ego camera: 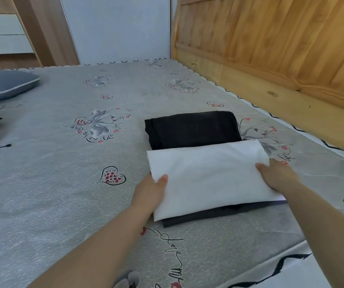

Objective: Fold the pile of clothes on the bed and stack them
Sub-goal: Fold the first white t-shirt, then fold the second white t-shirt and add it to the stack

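Folded white garment (pixel 208 175) lies on a dark garment (pixel 218 215), just in front of a folded black garment (pixel 191 128), all on the bed (pixel 63 194). Left hand (pixel 152 192) grips the white garment's left edge, thumb on top; right hand (pixel 279 175) holds its right edge, fingers hidden beneath. Sheet print reads "life", possibly "love". Grey pillow (pixel 5 86) at far left.

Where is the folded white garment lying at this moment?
In the head view, the white garment lies right of centre on a dark folded piece, just before the black folded garment, between both hands.
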